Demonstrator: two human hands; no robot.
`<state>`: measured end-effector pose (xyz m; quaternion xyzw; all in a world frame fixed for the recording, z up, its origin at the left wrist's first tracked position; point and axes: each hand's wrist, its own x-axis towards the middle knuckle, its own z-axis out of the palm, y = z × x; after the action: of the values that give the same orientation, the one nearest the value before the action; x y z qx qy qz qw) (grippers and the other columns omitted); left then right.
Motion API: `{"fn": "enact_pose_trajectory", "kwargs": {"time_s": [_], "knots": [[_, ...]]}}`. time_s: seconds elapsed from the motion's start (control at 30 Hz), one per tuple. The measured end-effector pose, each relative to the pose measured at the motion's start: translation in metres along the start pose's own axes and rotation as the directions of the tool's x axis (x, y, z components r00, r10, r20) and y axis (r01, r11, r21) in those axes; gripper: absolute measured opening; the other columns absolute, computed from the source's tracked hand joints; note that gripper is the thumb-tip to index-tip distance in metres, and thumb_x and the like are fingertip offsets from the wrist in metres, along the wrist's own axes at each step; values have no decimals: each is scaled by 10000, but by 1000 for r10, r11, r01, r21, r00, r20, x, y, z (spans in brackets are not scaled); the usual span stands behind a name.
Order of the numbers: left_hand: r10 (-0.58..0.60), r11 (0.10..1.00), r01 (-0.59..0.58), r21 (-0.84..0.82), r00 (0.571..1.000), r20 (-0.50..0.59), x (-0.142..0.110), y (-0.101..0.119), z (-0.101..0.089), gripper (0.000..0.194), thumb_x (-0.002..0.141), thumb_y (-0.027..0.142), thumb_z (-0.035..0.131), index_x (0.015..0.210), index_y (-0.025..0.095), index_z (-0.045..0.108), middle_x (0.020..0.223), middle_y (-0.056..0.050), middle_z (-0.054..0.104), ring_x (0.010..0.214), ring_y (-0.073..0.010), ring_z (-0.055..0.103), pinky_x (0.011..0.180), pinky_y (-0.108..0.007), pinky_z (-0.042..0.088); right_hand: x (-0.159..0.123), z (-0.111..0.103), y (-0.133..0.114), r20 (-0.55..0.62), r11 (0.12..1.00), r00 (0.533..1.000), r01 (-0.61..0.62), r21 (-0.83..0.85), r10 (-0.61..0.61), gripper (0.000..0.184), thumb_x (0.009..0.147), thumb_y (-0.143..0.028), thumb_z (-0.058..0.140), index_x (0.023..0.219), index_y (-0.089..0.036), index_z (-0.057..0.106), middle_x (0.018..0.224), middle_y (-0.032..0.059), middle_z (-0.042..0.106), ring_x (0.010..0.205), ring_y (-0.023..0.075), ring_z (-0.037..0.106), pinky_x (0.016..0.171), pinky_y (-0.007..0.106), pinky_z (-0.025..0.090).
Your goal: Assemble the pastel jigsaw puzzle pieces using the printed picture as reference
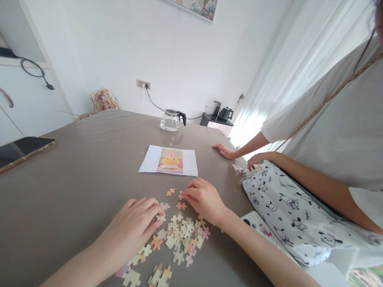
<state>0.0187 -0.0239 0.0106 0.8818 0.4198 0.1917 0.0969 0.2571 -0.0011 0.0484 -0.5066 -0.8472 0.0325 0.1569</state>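
Note:
My left hand rests on the table with its fingers curled, and a pale puzzle piece sits between thumb and forefinger. Across from it, my right hand has its fingertips pinched at a small puzzle piece, partly hidden by the fingers. A loose pile of puzzle pieces, cream, orange and pink, lies between and below the hands. Single orange pieces lie just ahead of the pile. Beyond the hands, a creased white sheet bears a printed picture of a yellow figure.
A glass pot stands farther back on the brown table. A phone lies at the left. Another person's hand rests on the right edge, beside a white cartoon-print bag and a white phone case.

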Motion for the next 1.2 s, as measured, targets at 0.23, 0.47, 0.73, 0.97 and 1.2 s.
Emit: {"fn": "enact_pose_trajectory", "kwargs": {"time_s": [0.23,0.47,0.73,0.97,1.2], "knots": [[-40,999,39,-16,999,-20,0,4,-3,58,931,226,520,932,243,575,983,28,640,826,-184,590,755,-304,400,-15,-17,-18,82,999,997,-8,51,4,126,882,-141,689,946,-227,756,921,23,707,877,181,631,730,272,463],[106,994,-101,52,989,-104,1,5,0,223,973,159,423,890,246,612,889,48,681,851,-176,610,750,-316,375,-23,-11,-33,217,998,976,-37,45,26,88,881,-170,690,906,-223,756,912,30,695,879,189,619,740,280,436],[279,954,-256,158,948,-150,-7,1,-5,368,859,49,421,1012,262,679,1063,38,710,1013,-188,619,813,-329,386,-23,-14,-32,275,984,959,-113,137,72,107,890,-172,674,912,-242,751,907,18,685,911,186,615,719,260,415],[199,971,-170,167,965,-172,-11,27,1,309,976,156,357,895,226,647,892,-15,616,822,-218,550,735,-366,315,-21,-10,-35,273,970,953,-181,162,132,73,849,-169,712,870,-236,733,903,17,667,908,189,613,695,260,390],[159,980,-137,143,975,-156,-9,26,15,317,1002,185,339,934,243,644,923,-18,604,867,-211,541,760,-364,310,-20,-6,-31,243,953,954,-227,201,176,99,793,-127,730,806,-199,663,837,-3,666,790,151,611,655,233,400]]}}
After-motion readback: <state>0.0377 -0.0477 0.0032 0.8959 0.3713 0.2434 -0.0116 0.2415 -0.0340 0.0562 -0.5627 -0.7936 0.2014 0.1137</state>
